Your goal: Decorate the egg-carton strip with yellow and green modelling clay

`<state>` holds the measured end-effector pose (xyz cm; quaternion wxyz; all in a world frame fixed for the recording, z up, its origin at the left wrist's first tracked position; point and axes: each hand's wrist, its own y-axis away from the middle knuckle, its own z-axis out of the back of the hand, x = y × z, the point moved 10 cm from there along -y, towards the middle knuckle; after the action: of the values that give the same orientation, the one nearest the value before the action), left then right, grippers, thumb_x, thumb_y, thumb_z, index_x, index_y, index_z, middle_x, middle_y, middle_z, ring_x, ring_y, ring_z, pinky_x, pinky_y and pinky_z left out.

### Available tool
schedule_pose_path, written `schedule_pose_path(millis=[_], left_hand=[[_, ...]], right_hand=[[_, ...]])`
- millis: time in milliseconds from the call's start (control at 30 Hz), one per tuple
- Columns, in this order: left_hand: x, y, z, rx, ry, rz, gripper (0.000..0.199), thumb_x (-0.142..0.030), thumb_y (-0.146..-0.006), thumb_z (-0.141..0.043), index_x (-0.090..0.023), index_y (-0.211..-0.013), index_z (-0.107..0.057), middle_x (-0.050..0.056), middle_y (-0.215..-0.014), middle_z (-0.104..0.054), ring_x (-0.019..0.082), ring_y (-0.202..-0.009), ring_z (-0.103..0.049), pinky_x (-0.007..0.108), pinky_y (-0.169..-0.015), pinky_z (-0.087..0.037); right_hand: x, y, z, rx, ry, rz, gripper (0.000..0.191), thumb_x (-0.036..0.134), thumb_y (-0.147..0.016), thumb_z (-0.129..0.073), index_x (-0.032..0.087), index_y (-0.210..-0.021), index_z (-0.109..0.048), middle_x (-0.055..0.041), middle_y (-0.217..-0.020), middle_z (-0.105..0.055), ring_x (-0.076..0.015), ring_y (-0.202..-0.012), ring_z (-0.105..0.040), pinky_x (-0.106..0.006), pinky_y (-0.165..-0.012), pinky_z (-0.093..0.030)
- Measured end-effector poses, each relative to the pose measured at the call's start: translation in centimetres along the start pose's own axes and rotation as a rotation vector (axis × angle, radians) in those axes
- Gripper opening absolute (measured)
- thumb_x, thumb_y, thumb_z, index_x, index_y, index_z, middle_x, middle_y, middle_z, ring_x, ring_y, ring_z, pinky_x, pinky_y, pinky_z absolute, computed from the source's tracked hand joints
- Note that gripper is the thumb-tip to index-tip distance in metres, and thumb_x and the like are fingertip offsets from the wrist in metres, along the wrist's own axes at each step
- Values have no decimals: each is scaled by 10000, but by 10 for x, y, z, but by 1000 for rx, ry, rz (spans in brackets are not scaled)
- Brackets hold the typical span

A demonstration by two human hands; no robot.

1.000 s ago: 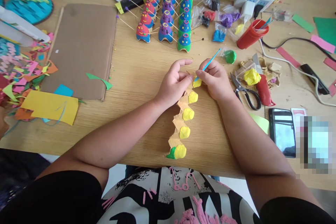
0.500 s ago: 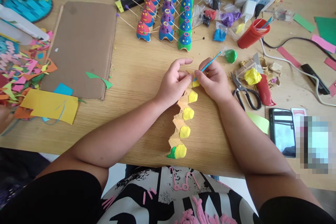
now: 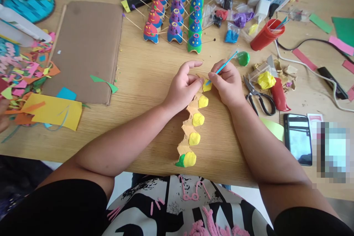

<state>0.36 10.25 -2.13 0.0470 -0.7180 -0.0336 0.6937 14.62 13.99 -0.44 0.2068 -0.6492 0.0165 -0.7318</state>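
Observation:
A strip of egg carton (image 3: 190,129) runs lengthwise in front of me, with yellow clay patches (image 3: 194,139) along its right side. Some green clay (image 3: 180,160) covers part of its near end. My left hand (image 3: 184,87) pinches the far end between thumb and fingers, its index finger stretched out above. In my right hand (image 3: 229,86) is a thin blue modelling tool (image 3: 227,62), slanting up to the right. The tool's lower end is at the farthest yellow patch (image 3: 207,85); whether it presses in, I cannot tell.
Several rows of painted carton figures (image 3: 177,14) with sticks stand at the back. Brown cardboard (image 3: 85,51) and paper scraps (image 3: 24,70) lie left, beside another person's hand (image 3: 4,116). Scissors (image 3: 260,97), a red cup (image 3: 267,35), bagged clay (image 3: 231,36) and a phone (image 3: 298,139) are right.
My right hand has shifted slightly right with the modelling tool, baring more of the farthest yellow patch. My left hand stays put. At the left edge, the other person's hand has moved up.

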Motion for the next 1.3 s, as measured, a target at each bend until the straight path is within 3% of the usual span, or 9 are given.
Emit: schedule_pose_path(millis=[233, 500, 767, 1033, 1300], left_hand=[[2, -2, 0, 9, 5, -20, 387, -133, -984, -662, -268, -1342, -602, -98, -603, -516, 67, -458, -405, 229, -482, -298], [3, -2, 2, -5, -13, -22, 401, -132, -984, -662, -273, -1355, -603, -90, -619, -536, 73, -480, -442, 235, -503, -334], [2, -1, 1, 5, 3, -11, 389, -160, -997, -669, -277, -1359, -589, -93, -621, -531, 73, -475, -430, 237, -500, -337], [3, -1, 1, 6, -2, -9, 395, -163, -993, -678, -281, -1357, -582, -93, -630, -533, 74, -482, -433, 244, -505, -330], [5, -2, 2, -1, -4, 16, 395, -200, -996, -685, -294, -1367, -591, -71, -679, -592, 83, -492, -452, 260, -525, -366]], right_hand=[[16, 4, -5, 14, 143, 69, 408, 620, -938, -764, 270, -845, -577, 31, -721, -454, -143, -647, -455, -326, -609, -516], [30, 7, -3, 4, 349, 214, 258, 476, -969, -744, 277, -869, -613, -22, -823, -578, -219, -821, -603, -451, -817, -620], [23, 6, -2, -23, 260, 162, 357, 606, -984, -688, 279, -873, -598, -9, -814, -554, -199, -762, -580, -421, -744, -614], [25, 6, -3, -29, 322, 131, 285, 520, -977, -730, 277, -884, -613, -11, -803, -553, -210, -803, -605, -437, -799, -633], [26, 6, -4, -11, 265, 125, 370, 605, -937, -758, 283, -846, -600, -20, -814, -584, -218, -792, -602, -441, -759, -623]])
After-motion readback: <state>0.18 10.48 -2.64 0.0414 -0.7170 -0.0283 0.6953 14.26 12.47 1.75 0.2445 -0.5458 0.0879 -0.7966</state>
